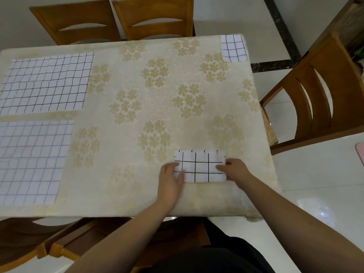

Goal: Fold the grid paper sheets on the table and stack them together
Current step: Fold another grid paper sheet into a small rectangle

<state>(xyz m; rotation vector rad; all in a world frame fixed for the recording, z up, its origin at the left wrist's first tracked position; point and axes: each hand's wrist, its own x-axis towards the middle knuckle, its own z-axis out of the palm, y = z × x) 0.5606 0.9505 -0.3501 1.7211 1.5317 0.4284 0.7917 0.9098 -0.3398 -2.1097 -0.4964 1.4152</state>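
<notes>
Room: pale glossy floor (307, 170) around a counter (157, 107) under a cream cloth with tan flower clusters; wooden chairs stand at its far, right and near sides.
Left hand (171, 179): fingers straight and flat, pressing down on the left end of the folded grid paper (201, 166); nothing is gripped.
Right hand (235, 171): rests on the right end of the same piece, fingers bent slightly with tips on the paper; the thumb is hidden, so whether it pinches the edge or only presses cannot be told.
Folded grid paper: small rectangle with bold black lines, lying flat near the counter's near right corner, between the two hands; both ends are covered by fingers, and short line ends show along its far edge.
Second folded piece (233, 48): similar small folded grid paper at the far right corner, well apart from the hands, its right edge reaching the counter's rim.
Far unfolded sheet (47, 83): large grid sheet, flat at the far left, with faint crease lines; left side cut off by the frame.
Near unfolded sheet (33, 162): just beside it toward the person, also flat and cut off at the left.
Pink object (360, 152): on the floor at the right edge, mostly out of frame, not identifiable.
</notes>
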